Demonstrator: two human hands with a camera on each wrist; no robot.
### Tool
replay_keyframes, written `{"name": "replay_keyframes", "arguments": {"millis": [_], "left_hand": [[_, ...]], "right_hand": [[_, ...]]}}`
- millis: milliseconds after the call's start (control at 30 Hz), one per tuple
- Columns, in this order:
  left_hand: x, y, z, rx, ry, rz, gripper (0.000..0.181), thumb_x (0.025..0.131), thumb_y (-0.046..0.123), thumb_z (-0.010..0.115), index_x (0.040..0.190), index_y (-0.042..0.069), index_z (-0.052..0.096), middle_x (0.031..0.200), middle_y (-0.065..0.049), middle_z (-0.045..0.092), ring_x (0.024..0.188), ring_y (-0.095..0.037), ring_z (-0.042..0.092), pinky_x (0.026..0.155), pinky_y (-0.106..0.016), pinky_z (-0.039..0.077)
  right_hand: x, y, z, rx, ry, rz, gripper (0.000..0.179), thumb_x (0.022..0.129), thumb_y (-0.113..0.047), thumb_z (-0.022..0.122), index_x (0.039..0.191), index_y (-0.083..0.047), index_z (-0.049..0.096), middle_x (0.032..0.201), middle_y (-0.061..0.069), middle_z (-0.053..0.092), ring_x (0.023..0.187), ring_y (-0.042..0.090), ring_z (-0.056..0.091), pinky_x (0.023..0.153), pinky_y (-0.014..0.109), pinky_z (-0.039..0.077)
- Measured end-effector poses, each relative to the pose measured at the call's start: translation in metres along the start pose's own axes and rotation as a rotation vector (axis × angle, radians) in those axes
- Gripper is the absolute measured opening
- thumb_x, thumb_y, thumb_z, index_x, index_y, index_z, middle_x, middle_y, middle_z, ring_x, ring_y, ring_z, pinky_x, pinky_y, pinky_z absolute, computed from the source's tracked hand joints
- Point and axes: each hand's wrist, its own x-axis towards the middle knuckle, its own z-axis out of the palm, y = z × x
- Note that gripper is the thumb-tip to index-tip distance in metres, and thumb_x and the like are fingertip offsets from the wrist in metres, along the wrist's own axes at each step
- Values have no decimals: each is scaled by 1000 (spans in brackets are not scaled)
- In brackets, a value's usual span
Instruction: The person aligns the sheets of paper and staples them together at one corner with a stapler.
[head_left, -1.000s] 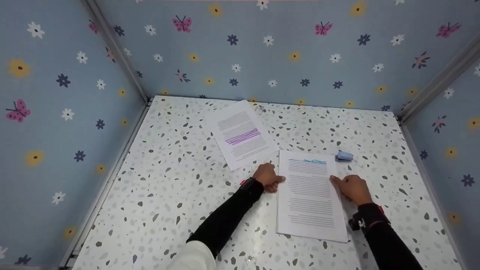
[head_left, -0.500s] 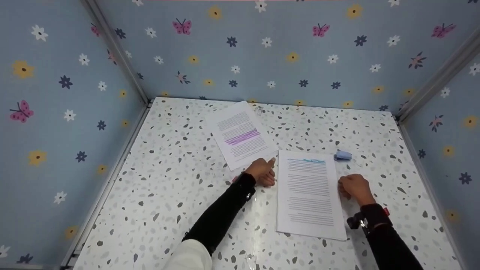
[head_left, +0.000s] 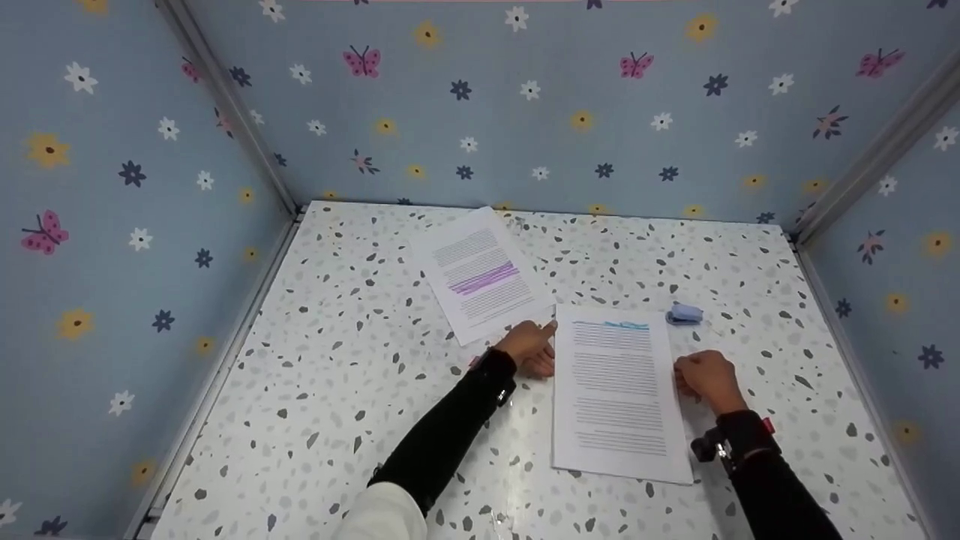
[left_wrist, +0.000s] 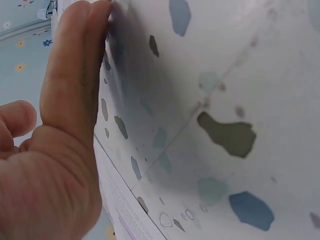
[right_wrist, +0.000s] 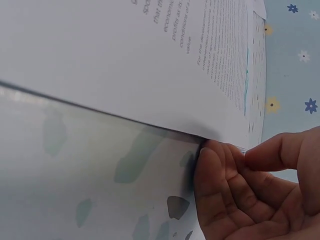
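A stack of printed paper, its top sheet marked in blue near the upper edge, lies on the table between both hands. At its left edge is my left hand, fingers extended and thumb toward the upper part of that edge. In the left wrist view the straight fingers stand on edge close to the tabletop. My right hand is at the stack's right edge. The right wrist view shows its bent fingertips against the paper's side, the thumb apart from them and off the top sheet.
Behind the left hand, a tilted sheet with purple highlighting reaches close to the stack's top left corner. A small light-blue stapler sits beside the stack's top right corner. Patterned walls enclose the speckled table.
Both thumbs have come off the top sheet. The right hand has shifted right to the stack's side; the left drew back, then returned to the left edge. The stack stays put.
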Motion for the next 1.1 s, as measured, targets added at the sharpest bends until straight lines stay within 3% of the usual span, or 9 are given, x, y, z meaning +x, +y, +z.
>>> {"name": "replay_keyframes", "arguments": {"millis": [200,300,433,533,633,733,867,967,1100], "left_hand": [[3,9,-2,17,-4,25,63,109,40,46,102,-19,68,90,-29,72,83,-38,75,72,-41,61],[3,14,-8,73,70,94,56,108,36,49,96,-14,71,86,-24,74,76,-32,76,69,-36,61],[4,27,-28,189,247,334,43,107,29,53,94,-6,75,84,-17,74,74,-30,74,68,-38,61],[6,41,-51,387,414,555,33,105,27,58,109,-2,73,103,-17,73,94,-31,71,83,-42,57],[12,54,-75,622,570,665,42,102,31,62,132,1,63,135,-22,60,128,-35,55,106,-43,44],[23,64,-94,733,622,652,61,101,38,63,149,4,48,156,-27,35,148,-42,27,119,-50,25],[40,67,-111,779,640,515,73,99,47,63,157,13,37,164,-25,18,153,-42,9,120,-57,17],[57,59,-117,787,634,424,75,98,48,65,158,13,36,164,-24,17,153,-42,9,119,-60,18],[79,36,-119,783,630,378,75,96,45,69,155,10,40,160,-28,24,150,-46,16,117,-61,22]], "right_hand": [[4,-2,-10,5,-13,-5,34,99,-21,53,105,8,69,81,9,71,70,18,67,58,33,53],[4,1,-15,15,-23,-15,33,99,-20,54,102,9,69,79,8,70,69,18,65,58,34,53],[-1,4,-22,25,25,-59,31,101,-21,54,102,7,68,79,10,68,67,21,64,58,35,54],[-8,5,-24,6,113,-139,35,103,-26,54,113,5,68,90,15,70,76,24,67,63,34,55],[-17,3,-26,-23,213,-219,41,105,-31,54,124,3,67,107,19,70,92,28,67,73,34,52],[-24,-4,-24,-22,297,-255,44,105,-35,55,128,0,65,116,20,68,105,32,64,82,39,48],[-36,-18,-15,3,320,-257,47,104,-39,55,134,-2,60,125,20,65,115,34,59,92,46,46],[-47,-25,-6,18,301,-287,50,105,-36,56,141,-3,53,129,22,61,118,36,57,95,50,46],[-60,-27,1,20,282,-329,54,105,-33,57,149,-5,45,131,22,58,119,36,57,93,50,48]]}}
